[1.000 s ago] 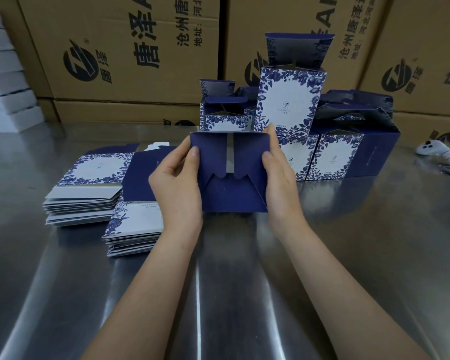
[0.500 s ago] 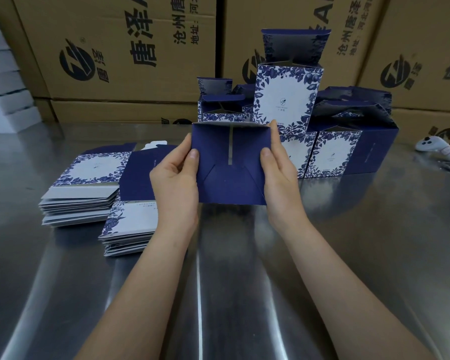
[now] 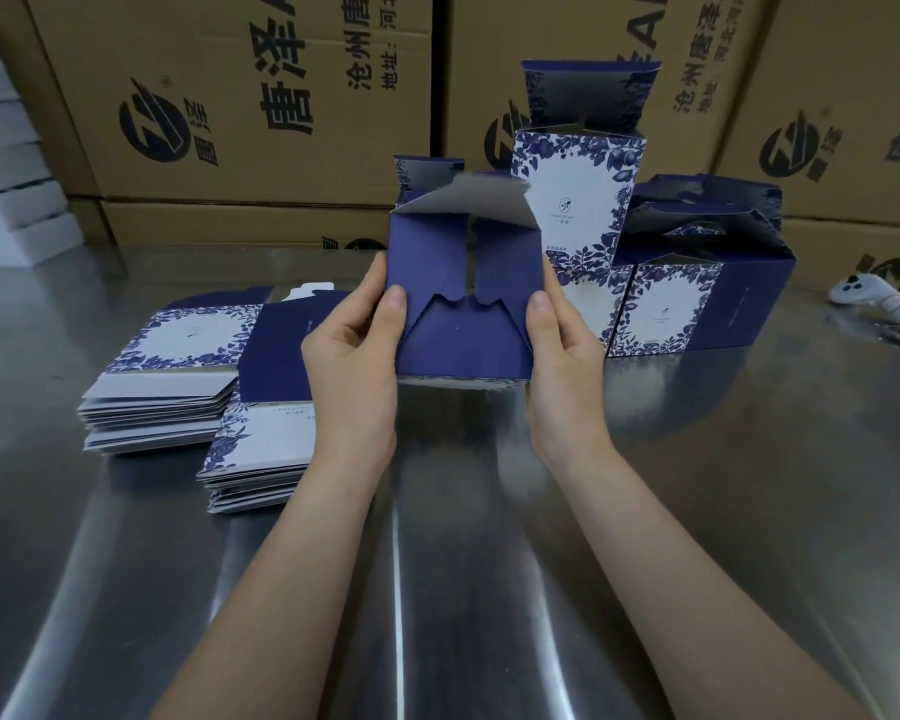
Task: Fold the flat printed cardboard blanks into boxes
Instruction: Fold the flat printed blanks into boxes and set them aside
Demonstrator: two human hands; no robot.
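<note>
Head view: a half-folded navy box (image 3: 463, 335) is held over the steel table (image 3: 697, 511). The left hand (image 3: 352, 350) grasps its left edge and the right hand (image 3: 562, 350) its right edge, with thumbs on the front flaps. The grey top flap stands open and is blurred. Two stacks of blanks (image 3: 167, 376) lie to the left, and finished boxes (image 3: 575, 200) stand behind.
</note>
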